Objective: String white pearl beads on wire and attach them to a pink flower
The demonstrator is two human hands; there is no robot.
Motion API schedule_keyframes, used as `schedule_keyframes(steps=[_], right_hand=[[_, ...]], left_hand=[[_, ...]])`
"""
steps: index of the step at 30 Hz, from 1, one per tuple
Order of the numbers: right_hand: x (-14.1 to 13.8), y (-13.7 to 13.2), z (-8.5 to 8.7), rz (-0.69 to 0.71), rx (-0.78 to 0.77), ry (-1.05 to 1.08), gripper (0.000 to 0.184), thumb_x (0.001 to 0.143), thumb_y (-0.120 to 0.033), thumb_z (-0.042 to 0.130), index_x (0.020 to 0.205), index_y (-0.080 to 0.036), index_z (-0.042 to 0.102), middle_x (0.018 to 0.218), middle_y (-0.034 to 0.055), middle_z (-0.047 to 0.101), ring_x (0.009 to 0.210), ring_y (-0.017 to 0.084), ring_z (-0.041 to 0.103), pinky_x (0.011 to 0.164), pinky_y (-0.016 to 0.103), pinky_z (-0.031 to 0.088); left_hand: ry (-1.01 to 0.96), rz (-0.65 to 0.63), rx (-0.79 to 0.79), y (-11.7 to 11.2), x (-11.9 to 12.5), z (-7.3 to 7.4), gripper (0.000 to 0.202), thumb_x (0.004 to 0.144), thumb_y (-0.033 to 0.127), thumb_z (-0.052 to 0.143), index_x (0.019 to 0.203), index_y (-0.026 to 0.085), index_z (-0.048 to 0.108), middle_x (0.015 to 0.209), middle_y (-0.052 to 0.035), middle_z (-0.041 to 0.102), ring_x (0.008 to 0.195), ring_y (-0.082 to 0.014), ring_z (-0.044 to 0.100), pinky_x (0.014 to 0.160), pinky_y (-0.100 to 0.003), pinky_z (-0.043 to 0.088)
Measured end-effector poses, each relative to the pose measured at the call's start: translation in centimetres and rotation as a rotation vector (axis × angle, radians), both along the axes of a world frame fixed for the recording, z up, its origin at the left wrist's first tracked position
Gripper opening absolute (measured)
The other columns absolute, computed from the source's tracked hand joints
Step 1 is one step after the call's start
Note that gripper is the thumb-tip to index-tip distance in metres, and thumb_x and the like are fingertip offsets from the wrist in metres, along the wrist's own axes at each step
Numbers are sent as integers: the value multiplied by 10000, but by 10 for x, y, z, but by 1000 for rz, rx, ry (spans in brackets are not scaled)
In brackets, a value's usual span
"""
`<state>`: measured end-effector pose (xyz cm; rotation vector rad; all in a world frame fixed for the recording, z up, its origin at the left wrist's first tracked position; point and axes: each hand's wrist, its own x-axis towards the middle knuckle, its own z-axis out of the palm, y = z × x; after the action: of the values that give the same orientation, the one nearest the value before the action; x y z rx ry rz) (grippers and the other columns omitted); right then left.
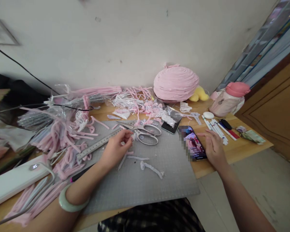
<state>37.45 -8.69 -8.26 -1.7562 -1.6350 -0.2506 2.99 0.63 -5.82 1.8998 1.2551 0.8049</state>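
Observation:
My left hand (117,145) is over the grey cutting mat (169,180), its fingers curled together. A small whitish piece shows at its fingertips; whether they hold it I cannot make out. Just beyond lie white-handled scissors (148,137), blades pointing left, and a steel ruler (96,145) runs under that hand's far side. My right hand (214,146) hovers beside a phone (195,145) with a lit screen, index finger stretched over its right edge and nothing held. Short white fuzzy stems (153,168) lie on the mat between both hands.
Pink fuzzy stems (53,137) and a white power strip (16,180) crowd the left. Along the wall sits a large pink coil (176,83). White marker pens (216,130) and a pink-lidded bottle (228,100) stand right. A dark pen (82,172) lies near my left forearm.

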Motion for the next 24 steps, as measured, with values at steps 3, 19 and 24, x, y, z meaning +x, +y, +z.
schedule_keyframes(steps=[3, 19, 24], right_hand=[[1, 1, -4, 31, -4, 46, 384, 910, -326, 211, 928, -203, 574, 986, 105, 605, 1078, 235, 480, 935, 452, 330], [1, 4, -8, 52, -31, 28, 411, 908, -348, 188, 926, -194, 568, 971, 113, 606, 1037, 241, 498, 914, 443, 353], [1, 4, -8, 63, -40, 29, 403, 907, -344, 198, 925, -196, 572, 964, 111, 615, 1018, 239, 513, 895, 434, 366]], left_hand=[[-21, -12, -5, -1, 1, 0, 259, 779, 319, 459, 1006, 204, 506, 689, 16, 578, 636, -146, 585, 568, -219, 429], [-25, 42, 39, -1, 0, -6, 160, 774, 311, 480, 876, 193, 518, 667, 13, 579, 638, -146, 567, 582, -225, 421], [-22, 43, 30, -1, 0, -6, 134, 781, 313, 477, 853, 201, 488, 668, 18, 566, 636, -145, 563, 575, -228, 417]])
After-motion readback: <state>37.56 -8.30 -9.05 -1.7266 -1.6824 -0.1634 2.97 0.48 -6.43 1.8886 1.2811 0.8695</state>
